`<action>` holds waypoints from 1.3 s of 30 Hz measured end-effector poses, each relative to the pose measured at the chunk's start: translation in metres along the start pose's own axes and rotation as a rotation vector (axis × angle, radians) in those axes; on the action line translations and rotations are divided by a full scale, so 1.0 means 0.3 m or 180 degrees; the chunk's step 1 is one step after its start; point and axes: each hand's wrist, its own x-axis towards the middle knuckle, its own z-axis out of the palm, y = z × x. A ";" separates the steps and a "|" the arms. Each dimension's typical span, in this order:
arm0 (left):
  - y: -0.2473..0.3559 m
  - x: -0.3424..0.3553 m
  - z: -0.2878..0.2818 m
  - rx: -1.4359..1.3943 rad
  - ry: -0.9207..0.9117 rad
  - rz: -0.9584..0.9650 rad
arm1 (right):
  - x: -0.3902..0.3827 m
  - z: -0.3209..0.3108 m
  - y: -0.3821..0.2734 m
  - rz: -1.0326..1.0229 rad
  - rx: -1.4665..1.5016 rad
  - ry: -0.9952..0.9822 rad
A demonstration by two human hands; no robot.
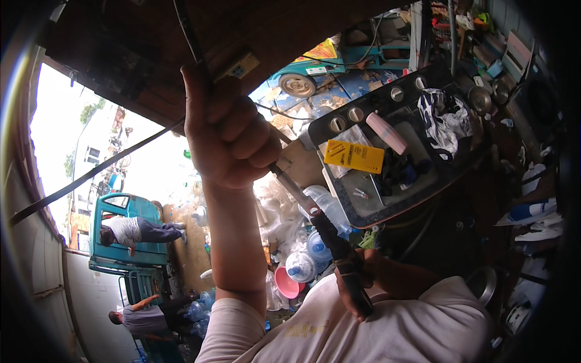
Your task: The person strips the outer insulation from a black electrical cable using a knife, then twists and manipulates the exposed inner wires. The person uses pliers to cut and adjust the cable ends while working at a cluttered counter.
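Note:
My left hand (227, 136) is raised high at the centre, fingers wrapped round a black cable (189, 36) that runs up to a dark wooden panel (127, 66) with a small socket (242, 66) on it. A long black-and-silver tool (327, 233) slants down from just below this fist. My right hand (363, 275) is closed on the tool's dark lower part, close to my shirt. I cannot make out whether the tool's upper end is inside my left fist or behind it.
A black cooktop-like unit (381, 199) at right holds a yellow card, pink cylinder and cloth. Water bottles (299, 266), a pink basin (289, 284) and clutter lie below. A teal vehicle (127, 248) and two people (136, 233) (148, 317) are at left. Another cable (97, 169) crosses left.

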 end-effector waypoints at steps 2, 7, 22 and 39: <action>0.003 0.000 0.002 -0.0026 -0.0047 -0.0013 | -0.005 -0.004 0.000 -0.0023 0.0020 -0.0046; -0.017 0.002 0.006 -0.0213 -0.0079 -0.0021 | -0.028 -0.010 0.011 -0.0067 -0.0010 -0.0063; -0.039 0.011 -0.010 0.0426 0.0801 0.0136 | 0.001 0.160 0.044 -0.0288 -0.3058 0.3106; -0.035 0.051 -0.078 0.1101 0.1862 0.0726 | 0.022 0.229 -0.112 0.0057 -0.6929 0.4383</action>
